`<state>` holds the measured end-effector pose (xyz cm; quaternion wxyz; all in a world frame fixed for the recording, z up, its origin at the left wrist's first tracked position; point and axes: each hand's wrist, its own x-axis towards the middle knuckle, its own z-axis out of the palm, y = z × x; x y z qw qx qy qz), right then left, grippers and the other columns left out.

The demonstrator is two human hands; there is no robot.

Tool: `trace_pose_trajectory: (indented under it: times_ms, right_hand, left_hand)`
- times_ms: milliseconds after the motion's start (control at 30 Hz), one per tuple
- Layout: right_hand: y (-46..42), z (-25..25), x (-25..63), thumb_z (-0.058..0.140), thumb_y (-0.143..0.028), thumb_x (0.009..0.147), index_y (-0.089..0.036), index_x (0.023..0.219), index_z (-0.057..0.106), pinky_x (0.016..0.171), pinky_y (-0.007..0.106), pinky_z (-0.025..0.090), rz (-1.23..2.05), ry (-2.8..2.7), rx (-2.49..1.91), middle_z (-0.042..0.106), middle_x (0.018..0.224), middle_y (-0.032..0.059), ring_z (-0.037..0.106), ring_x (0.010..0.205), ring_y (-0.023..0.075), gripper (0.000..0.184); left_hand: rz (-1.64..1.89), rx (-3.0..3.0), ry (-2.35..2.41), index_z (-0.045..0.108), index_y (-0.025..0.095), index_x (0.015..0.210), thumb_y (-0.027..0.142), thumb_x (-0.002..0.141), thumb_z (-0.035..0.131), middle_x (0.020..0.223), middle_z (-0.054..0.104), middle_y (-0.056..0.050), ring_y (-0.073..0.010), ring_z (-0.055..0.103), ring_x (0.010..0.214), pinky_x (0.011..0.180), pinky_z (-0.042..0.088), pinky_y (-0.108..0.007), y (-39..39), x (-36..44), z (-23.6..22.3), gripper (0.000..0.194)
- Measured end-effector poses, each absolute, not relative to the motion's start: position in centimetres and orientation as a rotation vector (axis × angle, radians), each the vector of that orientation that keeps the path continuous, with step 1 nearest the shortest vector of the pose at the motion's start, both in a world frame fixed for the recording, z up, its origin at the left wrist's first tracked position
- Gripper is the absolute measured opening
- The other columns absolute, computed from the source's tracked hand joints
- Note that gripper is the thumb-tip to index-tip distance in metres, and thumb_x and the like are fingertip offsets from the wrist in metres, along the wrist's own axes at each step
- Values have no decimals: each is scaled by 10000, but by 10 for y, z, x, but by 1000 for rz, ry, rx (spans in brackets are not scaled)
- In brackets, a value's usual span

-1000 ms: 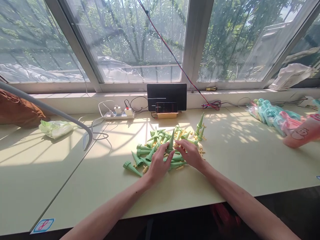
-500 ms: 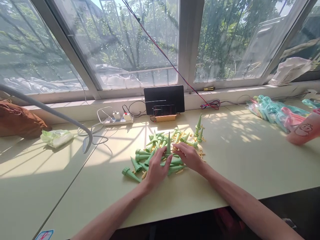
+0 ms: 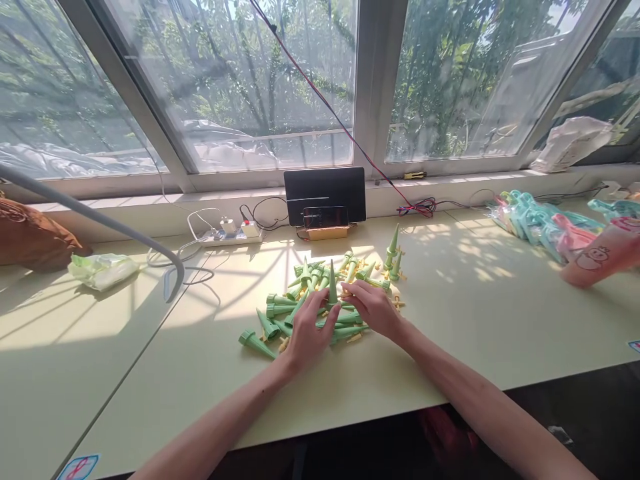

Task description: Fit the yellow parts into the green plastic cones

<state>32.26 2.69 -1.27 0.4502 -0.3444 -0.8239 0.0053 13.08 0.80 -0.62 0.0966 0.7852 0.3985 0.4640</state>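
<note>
At the far left of the desk [image 3: 165, 393], a brown bag-like item [image 3: 37, 233] sits by a crumpled plastic packet [image 3: 103, 271], with a grey curved bar [image 3: 125, 231] slanting in front. Further along, a loose green cone [image 3: 256, 343] lies on its side at the pile's near left edge, its tip toward the left wrist. The left forearm [image 3: 215, 420] rises from the bottom edge and slants up to the right; the left hand [image 3: 307, 330] rests low over the pile of green cones [image 3: 280, 310], thumb and fingers curled round the base of a held cone [image 3: 333, 283], which stands nearly upright, point up. Just to the right, the right hand [image 3: 373, 310] reaches in from the other side, palm down, wrist lightly bent, fingertips drawn together close beside the held cone; I cannot tell whether they pinch anything. Past its knuckles, two upright cones [image 3: 393, 247] stand among small yellow pieces [image 3: 399, 303]. The right forearm [image 3: 470, 377] slopes away to the lower right, well apart from a pink cup [image 3: 595, 257]
</note>
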Motion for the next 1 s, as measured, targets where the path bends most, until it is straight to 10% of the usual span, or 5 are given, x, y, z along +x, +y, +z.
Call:
trace_pose_trajectory:
  times_ms: [1000]
  right_hand:
    - [21,-12,321,367,-265,1025,-194,888,558,598,259,417,200,-2077,-908,594,756,32,540,665,150,246]
  left_hand:
    - [1405,2380,1102,529,203,1212,244,937,547,940,635,-50,-130,590,700,687,505,-262,5,133,-3,278]
